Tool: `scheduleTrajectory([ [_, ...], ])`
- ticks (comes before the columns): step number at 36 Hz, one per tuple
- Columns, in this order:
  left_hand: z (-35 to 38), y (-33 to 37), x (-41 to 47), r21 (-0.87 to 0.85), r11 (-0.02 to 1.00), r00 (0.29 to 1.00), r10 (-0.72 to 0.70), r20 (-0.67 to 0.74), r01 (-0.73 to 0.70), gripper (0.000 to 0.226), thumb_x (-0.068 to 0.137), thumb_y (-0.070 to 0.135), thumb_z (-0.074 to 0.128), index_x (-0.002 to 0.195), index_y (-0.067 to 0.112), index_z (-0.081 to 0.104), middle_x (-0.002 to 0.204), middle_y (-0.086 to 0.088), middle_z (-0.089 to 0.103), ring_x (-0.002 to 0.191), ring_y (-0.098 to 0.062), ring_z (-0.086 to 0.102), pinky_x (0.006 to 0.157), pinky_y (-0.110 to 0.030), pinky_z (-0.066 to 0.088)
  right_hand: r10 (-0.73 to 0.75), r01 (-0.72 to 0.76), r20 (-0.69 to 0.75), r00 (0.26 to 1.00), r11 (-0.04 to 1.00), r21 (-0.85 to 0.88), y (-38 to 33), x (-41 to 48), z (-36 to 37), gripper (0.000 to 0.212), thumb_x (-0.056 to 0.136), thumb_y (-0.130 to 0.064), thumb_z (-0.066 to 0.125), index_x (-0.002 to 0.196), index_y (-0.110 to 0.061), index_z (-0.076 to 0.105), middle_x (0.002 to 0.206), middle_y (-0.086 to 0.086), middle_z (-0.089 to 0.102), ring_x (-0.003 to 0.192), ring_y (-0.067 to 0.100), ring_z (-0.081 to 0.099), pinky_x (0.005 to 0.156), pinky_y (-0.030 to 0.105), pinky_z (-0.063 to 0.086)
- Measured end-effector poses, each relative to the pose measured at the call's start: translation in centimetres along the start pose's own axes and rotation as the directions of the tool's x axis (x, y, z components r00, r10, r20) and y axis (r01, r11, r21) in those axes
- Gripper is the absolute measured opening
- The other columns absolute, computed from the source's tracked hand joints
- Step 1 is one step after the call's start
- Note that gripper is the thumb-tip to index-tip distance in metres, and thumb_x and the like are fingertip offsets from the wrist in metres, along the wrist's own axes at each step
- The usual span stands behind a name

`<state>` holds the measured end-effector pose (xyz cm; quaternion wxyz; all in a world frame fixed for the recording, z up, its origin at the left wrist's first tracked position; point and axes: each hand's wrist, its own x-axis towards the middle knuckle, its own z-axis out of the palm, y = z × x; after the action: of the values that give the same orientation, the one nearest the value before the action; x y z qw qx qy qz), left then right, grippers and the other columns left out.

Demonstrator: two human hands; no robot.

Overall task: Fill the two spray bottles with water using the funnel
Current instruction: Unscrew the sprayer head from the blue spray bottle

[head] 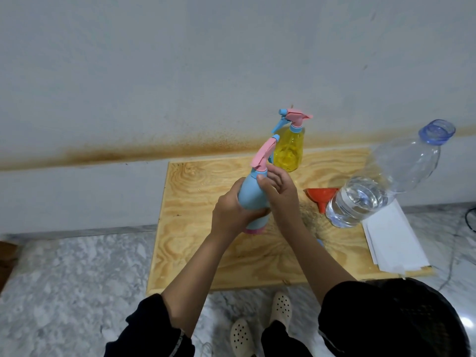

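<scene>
A blue spray bottle [251, 193] with a pink trigger head stands tilted over the wooden board [195, 248]. My left hand [230, 213] wraps around its body. My right hand [279, 193] rests at its neck, fingers loosely curled just below the pink head. Behind it stands a yellow spray bottle [288, 150], its pink and blue head on. An orange funnel [322, 197] lies on the board to the right, wide end up. Next to the funnel stands a large clear water bottle [381, 181], uncapped and partly filled with water.
White sheets of paper [394, 240] lie on the board's right edge. The board lies on a marble floor against a stained wall. A dark cable [471, 217] runs at the far right. My feet in pale clogs are below the board.
</scene>
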<state>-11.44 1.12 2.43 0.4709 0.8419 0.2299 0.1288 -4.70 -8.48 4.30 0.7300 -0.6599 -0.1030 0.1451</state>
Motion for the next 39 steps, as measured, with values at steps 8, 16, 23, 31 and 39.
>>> scheduleTrajectory([
  [8,0.6,0.0,-0.5,0.001,0.999,0.999,0.037,-0.021,-0.037,0.083,0.056,0.052,0.08,0.128,0.023,0.051,0.104,0.006,0.067,0.088,-0.013,0.065,0.069,-0.039,0.055,-0.106,0.104,-0.002,0.994,0.979,-0.177,-0.2,0.1,-0.1,0.025,0.083,-0.019,0.067,0.106,-0.013,0.058,0.101,-0.001,0.066,0.095,0.009,0.062,0.079,0.024,0.049],
  [16,0.9,-0.7,-0.6,0.095,0.991,0.995,0.094,-0.016,-0.092,0.086,0.058,0.038,0.088,0.131,0.014,0.048,0.1,-0.002,0.068,0.086,-0.023,0.066,0.062,-0.033,0.051,-0.196,0.175,-0.041,0.98,0.935,-0.309,-0.5,0.3,0.0,0.045,0.068,-0.023,0.082,0.1,-0.012,0.053,0.101,0.001,0.062,0.093,0.008,0.06,0.079,0.015,0.05],
  [23,0.8,-0.7,-1.1,0.111,0.988,0.994,0.108,0.009,-0.108,0.098,0.065,0.04,0.083,0.146,0.026,0.029,0.128,0.003,0.06,0.106,-0.018,0.062,0.074,-0.033,0.053,-0.228,0.197,-0.043,0.973,0.911,-0.363,-0.3,0.4,-0.4,0.034,0.073,-0.021,0.078,0.099,-0.005,0.061,0.094,0.003,0.066,0.087,0.014,0.063,0.077,0.02,0.051],
  [31,0.6,-1.0,-0.9,0.131,0.987,0.995,0.086,0.046,-0.091,0.099,0.071,0.044,0.077,0.149,0.028,0.018,0.141,0.002,0.05,0.118,-0.021,0.055,0.083,-0.037,0.052,-0.094,0.092,0.001,0.996,0.974,-0.206,-1.6,1.0,-0.5,0.023,0.077,-0.01,0.074,0.097,-0.004,0.063,0.087,0.0,0.065,0.081,0.006,0.061,0.073,0.014,0.049],
  [39,0.4,-2.5,-0.9,0.069,0.997,0.994,0.008,0.112,-0.016,0.094,0.069,0.043,0.079,0.146,0.036,0.025,0.137,0.009,0.049,0.114,-0.016,0.054,0.085,-0.041,0.051,-0.055,0.055,0.031,0.998,0.998,0.019,-3.7,3.0,-1.3,0.005,0.087,-0.002,0.06,0.089,-0.007,0.06,0.065,-0.012,0.057,0.064,0.0,0.051,0.065,0.015,0.042],
])
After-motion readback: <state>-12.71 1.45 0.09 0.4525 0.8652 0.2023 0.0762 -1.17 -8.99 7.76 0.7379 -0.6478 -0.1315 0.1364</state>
